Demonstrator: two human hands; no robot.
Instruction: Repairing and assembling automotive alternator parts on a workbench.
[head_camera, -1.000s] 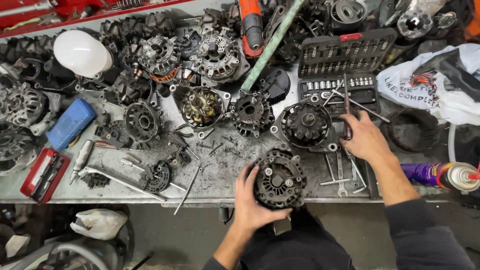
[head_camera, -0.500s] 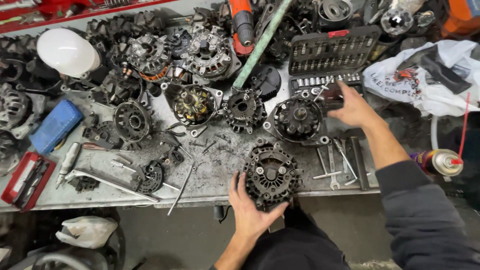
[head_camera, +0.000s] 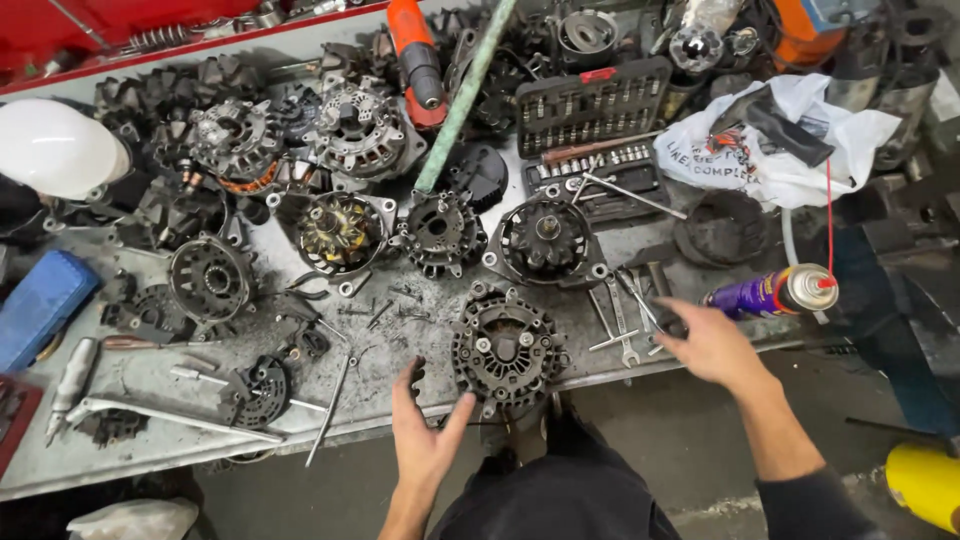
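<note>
l hand (head_camera: 425, 440) by alternator (head_camera: 507, 347), r hand (head_camera: 708, 343) on wrenches (head_camera: 622, 318)

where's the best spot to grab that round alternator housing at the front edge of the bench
Probably by its outer rim, both hands from the near side. The alternator housing lies flat, face up, overhanging the bench front edge. The left hand is already by its lower-left rim; the face is ribbed and cluttered with studs, a poor grip.

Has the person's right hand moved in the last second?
Yes. The right hand has pulled back from near the socket set toward the bench's near edge, by the wrenches.
</note>
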